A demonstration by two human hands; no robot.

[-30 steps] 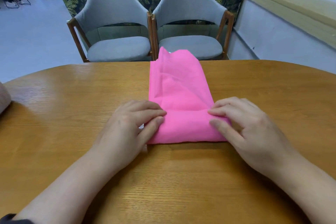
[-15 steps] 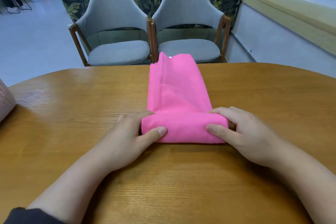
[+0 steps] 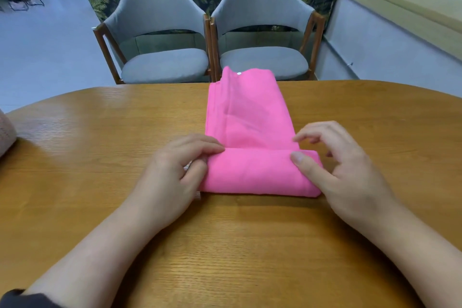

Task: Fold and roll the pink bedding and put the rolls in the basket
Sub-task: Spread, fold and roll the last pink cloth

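So the pink bedding is a long folded strip lying down the middle of the wooden counter, with its far end hanging just over the far edge, and the near end is turned over into a fat roll that sits flat on the wood. There's a tiny white button-looking dot up at the far end. The left hand is at the roll's left end with fingers curled onto the fabric, fingertips right on the seam where the roll meets the flat part. The right hand is at the right end, thumb pressed on top of the roll, the other fingers lifted and loosely bent above the cloth. Beyond the counter are two grey chairs side by side, and something pinkish pokes in at the left edge, can't tell what.
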